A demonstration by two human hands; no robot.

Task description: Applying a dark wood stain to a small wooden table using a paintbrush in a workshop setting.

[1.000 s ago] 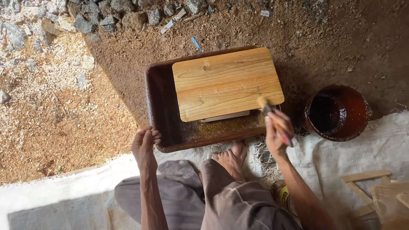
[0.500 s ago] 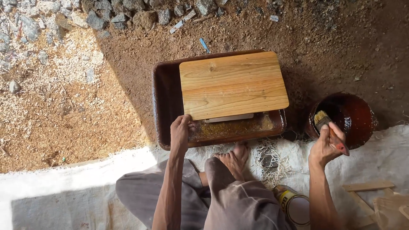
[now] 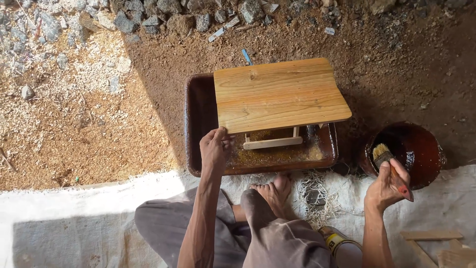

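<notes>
Brush (image 3: 383, 153) in R hand (image 3: 389, 186) grip

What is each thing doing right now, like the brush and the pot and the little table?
Brush: held in the right hand, bristles over the pot.
Pot: open, dark inside.
Wooden table: standing upright in the tray.
Left hand: touching the table's edge.

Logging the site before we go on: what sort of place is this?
Probably an outdoor, ground-level woodworking spot: bare dirt and stones, a wooden board over a stained tray, and a brush at a pot.
</notes>
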